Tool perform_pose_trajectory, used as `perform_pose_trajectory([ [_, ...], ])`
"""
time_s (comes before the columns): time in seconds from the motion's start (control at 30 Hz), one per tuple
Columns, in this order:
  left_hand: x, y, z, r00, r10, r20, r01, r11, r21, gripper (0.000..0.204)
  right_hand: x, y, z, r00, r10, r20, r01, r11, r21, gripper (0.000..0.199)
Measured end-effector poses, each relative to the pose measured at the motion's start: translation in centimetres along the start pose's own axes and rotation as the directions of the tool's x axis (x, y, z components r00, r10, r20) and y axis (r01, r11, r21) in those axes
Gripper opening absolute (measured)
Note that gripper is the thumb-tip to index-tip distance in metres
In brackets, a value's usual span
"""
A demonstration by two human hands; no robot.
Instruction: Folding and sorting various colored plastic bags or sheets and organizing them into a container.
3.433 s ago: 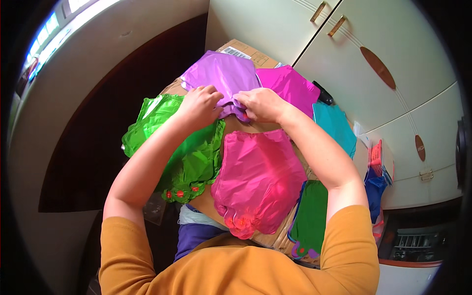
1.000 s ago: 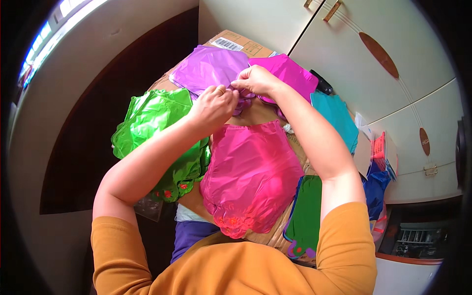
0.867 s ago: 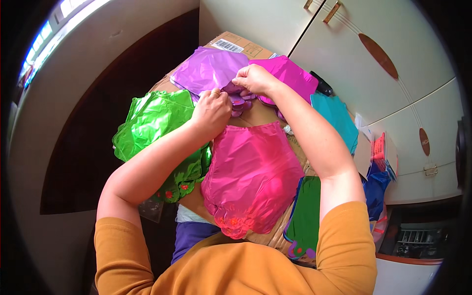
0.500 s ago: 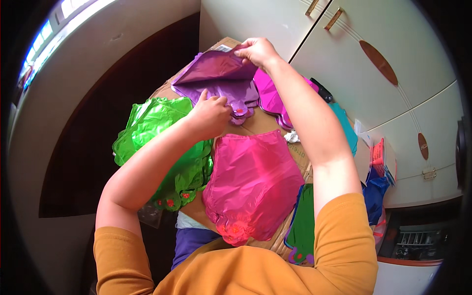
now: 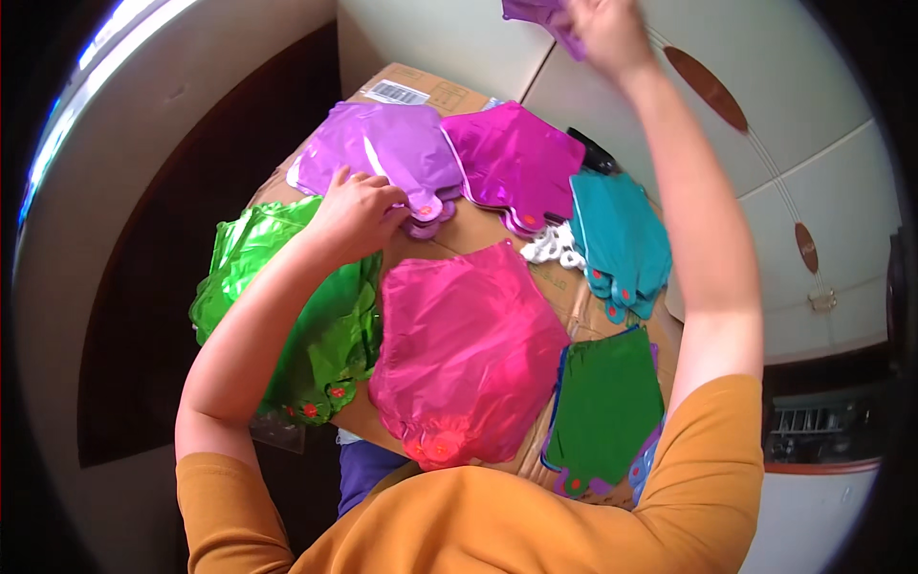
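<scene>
A stack of shiny lilac film pieces [image 5: 382,139] with rounded flower tabs lies on the far left of the cardboard. My left hand [image 5: 359,210] rests at its near edge, beside the tabs, fingers apart and lightly bent. High at the top edge, my right hand [image 5: 609,38] grips a purple film piece [image 5: 540,13], raised well away from the stack and partly cut off by the picture's edge. Under my left forearm spreads a pile of bright green film pieces [image 5: 253,249]. Nearest the middle lies a pink film pile [image 5: 469,344] with a red flower.
Magenta [image 5: 516,158], teal [image 5: 626,239] and dark green [image 5: 612,407] film stacks sit on the right of the flat cardboard [image 5: 445,251]. Between them are a white crumpled bit [image 5: 553,247] and a black object [image 5: 590,150]. A white cabinet [image 5: 803,115] stands beyond.
My right hand has risen up and right, lifting the purple piece off the lilac stack. My left hand has stayed by that stack. The view has shifted, uncovering the teal stack.
</scene>
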State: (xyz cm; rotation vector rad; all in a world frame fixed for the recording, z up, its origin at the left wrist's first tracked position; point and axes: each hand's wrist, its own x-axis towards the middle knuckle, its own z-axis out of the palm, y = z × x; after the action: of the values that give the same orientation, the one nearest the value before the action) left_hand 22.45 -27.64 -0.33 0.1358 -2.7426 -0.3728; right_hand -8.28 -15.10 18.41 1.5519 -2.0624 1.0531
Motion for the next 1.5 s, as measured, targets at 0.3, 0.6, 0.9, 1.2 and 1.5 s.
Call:
perform_pose_trajectory([
  [0.3, 9.4, 7.0, 7.5, 0.812, 0.58, -0.06, -0.582, 0.812, -0.029, 0.035, -22.2, 4.6, 6.7, 0.932, 0.298, 0.208, -0.311, 0.95, 0.03, 0.02],
  [0.6, 9.3, 7.6, 8.7, 0.801, 0.593, -0.076, -0.575, 0.799, 0.174, 0.034, -19.8, 4.2, 4.4, 0.977, 0.214, 0.004, -0.214, 0.975, -0.057, 0.02],
  [0.9, 10.4, 7.4, 8.9, 0.778, 0.624, -0.071, -0.626, 0.78, -0.013, 0.022, -22.1, 3.8, 3.2, 0.918, -0.03, 0.395, 0.083, 0.989, -0.12, 0.021],
  [1.2, 13.2, 7.4, 7.9, 0.954, 0.207, 0.219, -0.073, 0.864, -0.498, 0.02, -22.7, 4.5, 3.2, 0.839, 0.254, 0.482, -0.386, 0.902, 0.196, 0.02],
  [1.5, 14.9, 8.1, 7.0, 0.935, 0.087, 0.343, 0.108, 0.854, -0.51, 0.026, -23.2, 6.5, 3.0, 0.737, 0.329, 0.591, -0.613, 0.694, 0.378, 0.02],
])
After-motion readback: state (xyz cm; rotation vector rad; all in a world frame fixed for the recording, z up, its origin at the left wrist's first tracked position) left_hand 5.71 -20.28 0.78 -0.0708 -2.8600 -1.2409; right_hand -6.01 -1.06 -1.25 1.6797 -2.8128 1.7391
